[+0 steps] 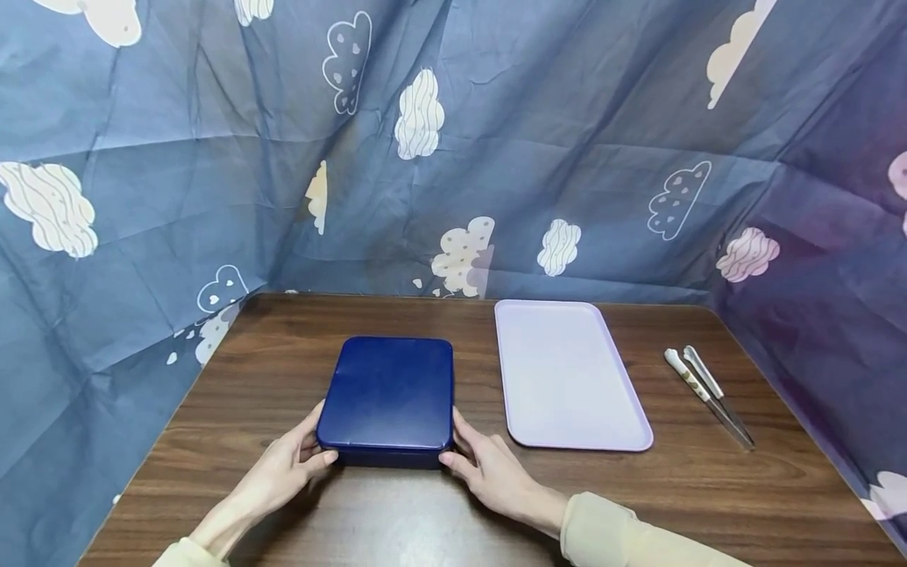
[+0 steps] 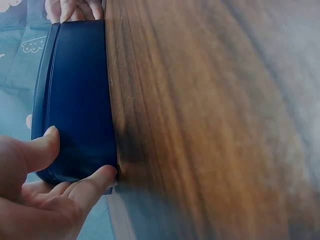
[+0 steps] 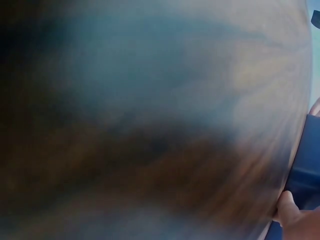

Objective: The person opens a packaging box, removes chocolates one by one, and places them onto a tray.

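Note:
A dark blue rectangular box with rounded corners and a lid sits on the wooden table, left of its middle. My left hand grips its near left corner, thumb on the front face and fingers along the side. At the near right corner my right hand grips it the same way. The left wrist view shows the front face of the box and the lid seam under the left thumb. In the right wrist view the right thumb presses on the box at the frame's edge. The box's contents are hidden.
A pale lilac tray lies to the right of the box. Farther right, two knives with light handles lie side by side, blades toward the near right. Blue cloth with cloud prints hangs behind the table and at both sides.

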{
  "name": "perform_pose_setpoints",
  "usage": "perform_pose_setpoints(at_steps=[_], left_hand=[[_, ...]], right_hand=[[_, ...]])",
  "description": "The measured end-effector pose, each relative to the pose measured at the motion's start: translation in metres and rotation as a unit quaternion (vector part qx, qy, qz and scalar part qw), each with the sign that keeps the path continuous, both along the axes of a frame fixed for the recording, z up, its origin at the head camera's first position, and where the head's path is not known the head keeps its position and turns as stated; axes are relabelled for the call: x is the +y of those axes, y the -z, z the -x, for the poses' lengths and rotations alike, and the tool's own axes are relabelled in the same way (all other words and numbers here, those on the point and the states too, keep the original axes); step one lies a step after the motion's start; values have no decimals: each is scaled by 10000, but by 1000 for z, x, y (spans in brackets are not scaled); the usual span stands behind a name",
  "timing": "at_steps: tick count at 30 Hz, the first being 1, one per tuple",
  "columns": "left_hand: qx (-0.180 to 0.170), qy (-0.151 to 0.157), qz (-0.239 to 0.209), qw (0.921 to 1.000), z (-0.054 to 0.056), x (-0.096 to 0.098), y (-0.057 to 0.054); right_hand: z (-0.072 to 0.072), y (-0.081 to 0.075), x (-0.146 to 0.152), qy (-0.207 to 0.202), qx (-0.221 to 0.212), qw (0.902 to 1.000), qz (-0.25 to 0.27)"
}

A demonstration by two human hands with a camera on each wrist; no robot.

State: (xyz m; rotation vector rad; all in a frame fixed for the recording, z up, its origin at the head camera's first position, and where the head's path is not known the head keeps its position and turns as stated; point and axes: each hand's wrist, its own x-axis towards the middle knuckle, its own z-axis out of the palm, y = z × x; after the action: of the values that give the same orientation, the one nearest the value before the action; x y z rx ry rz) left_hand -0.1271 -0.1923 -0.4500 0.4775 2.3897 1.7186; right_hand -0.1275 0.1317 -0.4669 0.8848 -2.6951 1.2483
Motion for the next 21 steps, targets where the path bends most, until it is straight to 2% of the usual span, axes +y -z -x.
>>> perform_pose_setpoints(at_steps=[5, 7, 11, 16, 18, 21], left_hand=[[-215, -85, -34, 9997, 0, -1, 2], [-250, -59, -2, 9997, 0, -3, 3], [-202, 171, 117, 9996, 0, -10, 1], [-283, 231, 89, 9993, 10, -10, -4], [-284, 198, 116, 9993, 17, -8, -5], [-267, 110, 183, 9994, 24, -4, -5]], right_hand=[[-2, -1, -2, 120, 65, 9998, -109], [-3, -2, -2, 106, -38, 9999, -129], [0, -7, -1, 15, -750, 9970, 189], [15, -12, 1, -96, -1668, 9823, 844], [23, -13, 0, -106, -1702, 9822, 783], [33, -15, -6, -25, -1426, 9892, 331]])
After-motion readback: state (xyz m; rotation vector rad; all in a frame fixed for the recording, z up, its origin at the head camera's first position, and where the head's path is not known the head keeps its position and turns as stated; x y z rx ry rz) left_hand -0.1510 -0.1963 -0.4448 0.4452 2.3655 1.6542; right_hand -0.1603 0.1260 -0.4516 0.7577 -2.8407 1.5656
